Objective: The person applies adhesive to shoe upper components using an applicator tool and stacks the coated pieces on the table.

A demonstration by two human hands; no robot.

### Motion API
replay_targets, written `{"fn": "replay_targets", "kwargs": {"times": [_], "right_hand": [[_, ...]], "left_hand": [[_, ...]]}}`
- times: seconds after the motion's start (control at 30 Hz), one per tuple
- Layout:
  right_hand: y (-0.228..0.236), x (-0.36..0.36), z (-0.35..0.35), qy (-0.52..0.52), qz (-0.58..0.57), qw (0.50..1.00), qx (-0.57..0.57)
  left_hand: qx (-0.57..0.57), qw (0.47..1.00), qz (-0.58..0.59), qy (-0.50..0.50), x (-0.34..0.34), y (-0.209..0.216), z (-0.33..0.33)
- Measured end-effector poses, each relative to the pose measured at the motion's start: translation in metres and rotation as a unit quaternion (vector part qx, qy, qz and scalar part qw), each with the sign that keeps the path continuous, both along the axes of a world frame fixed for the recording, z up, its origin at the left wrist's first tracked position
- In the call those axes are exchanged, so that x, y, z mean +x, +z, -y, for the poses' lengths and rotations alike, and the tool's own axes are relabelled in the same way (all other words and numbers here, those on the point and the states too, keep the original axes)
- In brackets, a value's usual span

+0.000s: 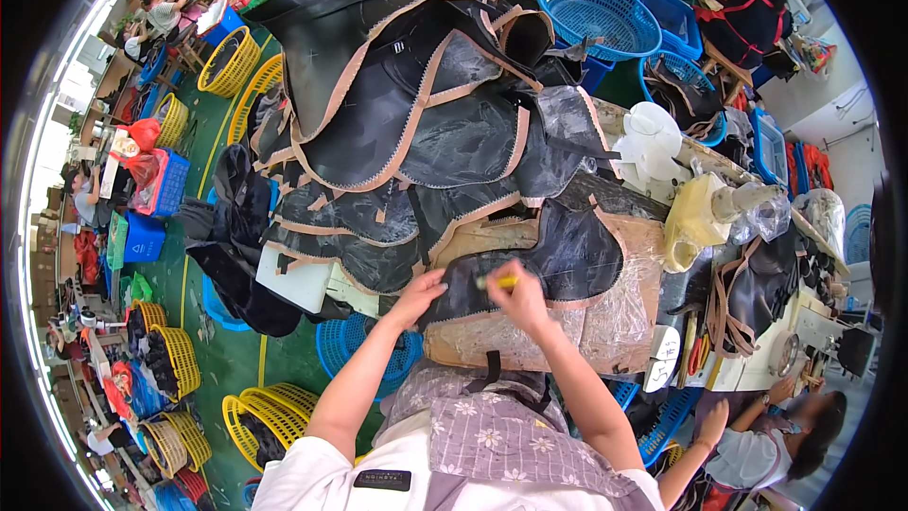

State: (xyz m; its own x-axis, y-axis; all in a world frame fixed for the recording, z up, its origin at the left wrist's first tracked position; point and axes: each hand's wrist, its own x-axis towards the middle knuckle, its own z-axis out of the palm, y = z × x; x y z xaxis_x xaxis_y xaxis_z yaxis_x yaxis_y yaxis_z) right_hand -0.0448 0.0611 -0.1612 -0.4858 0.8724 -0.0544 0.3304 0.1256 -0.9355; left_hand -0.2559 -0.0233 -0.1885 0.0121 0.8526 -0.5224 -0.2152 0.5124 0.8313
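A black leather piece [577,251] with pinkish, zigzag-cut edging lies on the plastic-wrapped board [605,322] before me. My left hand [419,298] pinches its left end, fingers closed on the edge. Over its middle, my right hand [519,294] is closed round a small yellow-handled brush [507,281]; its pale tip points left, close to the leather. Whether the tip touches is too small to tell. Just beyond, a tall heap of similar black leather pieces [463,137] overlaps the board's far side.
Right of the board stand a yellow plastic container [695,218] and a stack of white discs [651,137]. A blue basket [364,350] sits below the table's left edge. A co-worker [766,445] works at the lower right. Yellow baskets [270,421] stand on the green floor.
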Motion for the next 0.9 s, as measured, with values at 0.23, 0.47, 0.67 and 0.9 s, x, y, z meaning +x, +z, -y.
{"fn": "replay_targets", "kwargs": {"times": [0.23, 0.47, 0.67, 0.9], "right_hand": [[0.023, 0.033, -0.003, -0.137, -0.082, 0.985, -0.062], [0.000, 0.079, 0.035, -0.106, 0.061, 0.990, -0.076], [0.029, 0.018, 0.009, -0.050, -0.124, 0.990, 0.043], [0.022, 0.132, 0.047, -0.244, -0.123, 0.951, -0.146]], "left_hand": [[0.013, 1.000, -0.014, -0.006, 0.002, 0.009, 0.008], [0.060, 0.997, -0.035, -0.043, 0.007, 0.026, -0.009], [0.121, 0.980, -0.140, -0.067, 0.016, 0.003, -0.007], [0.172, 0.965, 0.189, 0.052, 0.033, 0.090, -0.010]]}}
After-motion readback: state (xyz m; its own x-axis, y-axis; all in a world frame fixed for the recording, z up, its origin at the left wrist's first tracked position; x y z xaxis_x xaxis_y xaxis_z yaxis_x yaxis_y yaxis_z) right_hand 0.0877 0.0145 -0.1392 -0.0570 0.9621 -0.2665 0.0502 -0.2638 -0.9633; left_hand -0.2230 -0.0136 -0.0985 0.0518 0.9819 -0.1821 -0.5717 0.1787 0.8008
